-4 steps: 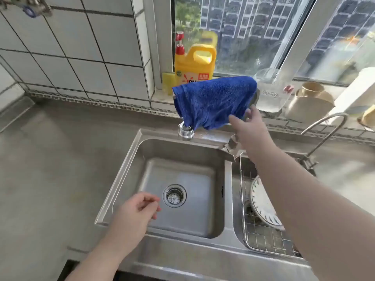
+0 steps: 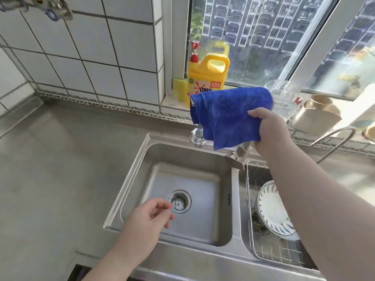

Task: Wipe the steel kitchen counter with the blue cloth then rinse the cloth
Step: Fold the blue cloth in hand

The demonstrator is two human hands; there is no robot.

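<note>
Steel counter [image 2: 50,169], double sink [image 2: 129,189] set in; windowsill [image 2: 168,102] bearing yellow detergent bottle [image 2: 207,78]

- My left hand [image 2: 149,220] was bare, with no glove and no ring that I could see.
- My right hand [image 2: 269,130] was bare too.
- Both my arms had no sleeves on them.
- My nails were short and plain.
</note>
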